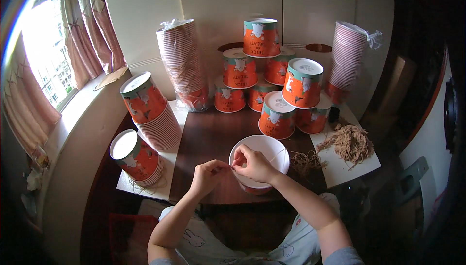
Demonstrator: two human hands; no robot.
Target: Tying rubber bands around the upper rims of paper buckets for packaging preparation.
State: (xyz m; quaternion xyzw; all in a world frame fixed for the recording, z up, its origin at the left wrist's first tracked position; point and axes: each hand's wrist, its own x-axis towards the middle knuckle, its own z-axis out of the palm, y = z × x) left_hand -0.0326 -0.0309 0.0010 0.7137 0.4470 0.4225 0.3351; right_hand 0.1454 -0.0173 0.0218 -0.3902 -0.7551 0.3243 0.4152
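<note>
A white-lined paper bucket (252, 143) with an orange outside stands upright at the table's front edge, its mouth facing up. My left hand (208, 175) and my right hand (253, 165) meet at its near left rim, thumbs and fingertips pinched together. Both seem closed on a thin cord, of which only a tiny bit shows between the fingertips. A light stretch of cord (278, 155) runs across the bucket's inside from the right rim towards my right hand. My right hand hides part of the bucket's mouth.
Upside-down orange buckets (276, 114) are piled up behind the work spot. Tall bagged stacks (177, 61) of buckets stand at the back left and back right (348, 54). More nested buckets (158, 124) are at left. Tan cords (352, 143) lie heaped at right, near loose strands (307, 162).
</note>
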